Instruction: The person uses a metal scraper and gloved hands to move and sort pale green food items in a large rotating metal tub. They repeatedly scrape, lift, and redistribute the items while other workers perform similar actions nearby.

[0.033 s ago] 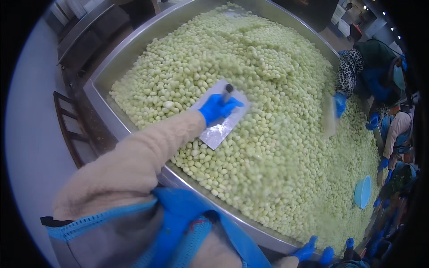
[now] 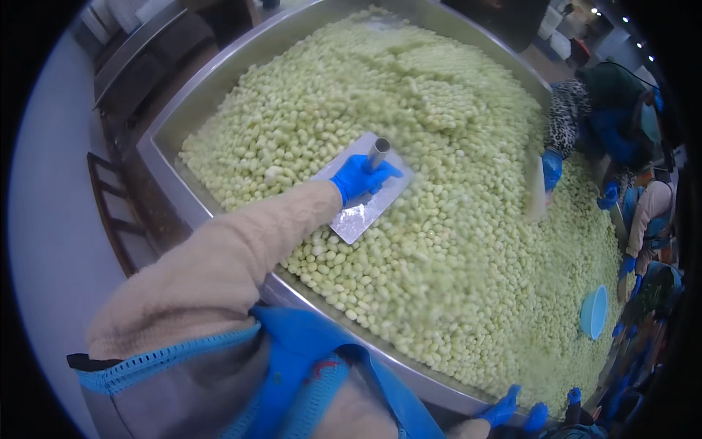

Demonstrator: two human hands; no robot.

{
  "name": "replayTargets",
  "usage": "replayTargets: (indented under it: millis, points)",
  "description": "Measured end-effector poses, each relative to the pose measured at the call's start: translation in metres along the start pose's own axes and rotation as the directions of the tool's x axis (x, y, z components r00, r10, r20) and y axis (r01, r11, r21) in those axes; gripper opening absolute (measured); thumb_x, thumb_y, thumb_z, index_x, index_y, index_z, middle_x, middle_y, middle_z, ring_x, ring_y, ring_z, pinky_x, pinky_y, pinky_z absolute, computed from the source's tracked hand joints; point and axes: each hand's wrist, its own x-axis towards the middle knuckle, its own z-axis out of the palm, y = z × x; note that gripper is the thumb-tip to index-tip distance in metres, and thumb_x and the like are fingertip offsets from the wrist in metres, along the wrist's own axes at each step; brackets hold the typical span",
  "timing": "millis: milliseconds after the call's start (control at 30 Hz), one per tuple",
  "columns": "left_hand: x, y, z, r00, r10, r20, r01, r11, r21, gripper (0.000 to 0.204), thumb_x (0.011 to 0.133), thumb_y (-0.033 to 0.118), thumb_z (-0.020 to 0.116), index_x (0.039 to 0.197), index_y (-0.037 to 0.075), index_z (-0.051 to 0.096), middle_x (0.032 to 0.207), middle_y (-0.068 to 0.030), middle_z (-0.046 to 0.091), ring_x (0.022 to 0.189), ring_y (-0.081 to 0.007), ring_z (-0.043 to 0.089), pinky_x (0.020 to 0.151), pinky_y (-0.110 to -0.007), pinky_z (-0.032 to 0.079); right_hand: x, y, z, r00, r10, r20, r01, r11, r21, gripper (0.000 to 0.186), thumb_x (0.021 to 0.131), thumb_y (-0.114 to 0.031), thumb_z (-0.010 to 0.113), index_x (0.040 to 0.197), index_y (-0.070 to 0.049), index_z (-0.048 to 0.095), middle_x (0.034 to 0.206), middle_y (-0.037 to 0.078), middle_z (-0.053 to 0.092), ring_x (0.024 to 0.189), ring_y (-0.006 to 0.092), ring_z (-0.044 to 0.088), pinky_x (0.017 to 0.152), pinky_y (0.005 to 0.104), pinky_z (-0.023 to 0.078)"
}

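A flat metal scraper (image 2: 355, 219) with an upright tube handle (image 2: 379, 150) lies on the heap of small pale-green oval items (image 2: 417, 293). My left hand (image 2: 355, 179), gloved in blue, is closed on that handle, its beige-sleeved arm reaching over the rim from the lower left. At the lower right edge, my right hand (image 2: 503, 406), also blue-gloved with a beige cuff, is by the rim with its fingers apart and nothing visible in them.
The heap fills a large steel tray (image 2: 168, 124). At right, a co-worker in leopard-print sleeves (image 2: 567, 117) holds a translucent board (image 2: 536, 194); more workers (image 2: 647, 216) line that side. A light-blue basin (image 2: 594, 311) rests on the heap. A dark rack (image 2: 110, 205) stands at left.
My left hand and the scraper have shifted very slightly right. The co-worker's gloved hand at right has moved a little leftward.
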Motion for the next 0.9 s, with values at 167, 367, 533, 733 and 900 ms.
replayTargets:
  millis: [167,367,533,733,900]
  points:
    - [0.041,0.101,-0.018,0.957,-0.161,0.24,0.238,0.909,-0.342,0.015,0.095,0.014,0.065,0.104,0.008,0.075,0.072,0.0007,0.063,0.052,-0.0059,0.05,0.045,-0.022,0.039,0.005,0.01,-0.002,0.999,-0.045,-0.026,0.046,0.998,0.049,0.048,0.1,-0.027,0.057,0.135,0.006,0.056,0.135,0.014,0.06,0.122,0.023,0.056,0.109,0.0359,0.039]
    - [0.128,0.302,-0.098,0.701,0.71,0.063,-0.598,0.634,-0.49,0.014,0.096,0.019,0.062,0.101,0.008,0.069,0.068,-0.0009,0.057,0.059,-0.0121,0.055,0.057,-0.028,0.053,-0.028,-0.024,0.013,0.997,-0.026,-0.076,0.021,0.997,-0.07,0.046,0.099,-0.029,0.057,0.125,0.009,0.061,0.12,0.019,0.063,0.109,0.0252,0.056,0.1,0.039,0.042]
    - [0.216,0.243,-0.046,0.833,0.524,-0.177,-0.552,0.768,-0.323,0.018,0.096,0.018,0.062,0.11,0.008,0.068,0.077,-0.0035,0.062,0.067,-0.0134,0.06,0.059,-0.029,0.052,-0.063,-0.066,0.0,0.974,-0.221,-0.05,0.161,0.833,-0.529,0.057,0.1,-0.045,0.055,0.112,0.009,0.068,0.094,0.026,0.067,0.084,0.0346,0.056,0.085,0.0454,0.046]
    - [0.193,0.007,0.092,0.991,0.098,-0.088,-0.115,0.97,-0.217,0.026,0.096,0.018,0.062,0.12,0.008,0.067,0.086,-0.0065,0.067,0.078,-0.015,0.065,0.062,-0.03,0.05,-0.059,-0.07,0.001,0.985,-0.166,-0.044,0.109,0.803,-0.585,0.06,0.099,-0.047,0.055,0.117,0.009,0.065,0.108,0.032,0.065,0.095,0.0388,0.058,0.09,0.0471,0.045]
    - [0.146,0.098,0.079,0.986,-0.148,0.081,0.168,0.912,-0.374,0.019,0.094,0.018,0.067,0.106,0.006,0.075,0.076,-0.0053,0.065,0.055,-0.0101,0.056,0.044,-0.025,0.043,-0.074,-0.078,-0.001,0.986,-0.153,-0.066,0.09,0.822,-0.563,0.064,0.098,-0.049,0.057,0.119,0.011,0.063,0.112,0.033,0.064,0.097,0.0384,0.057,0.092,0.0474,0.045]
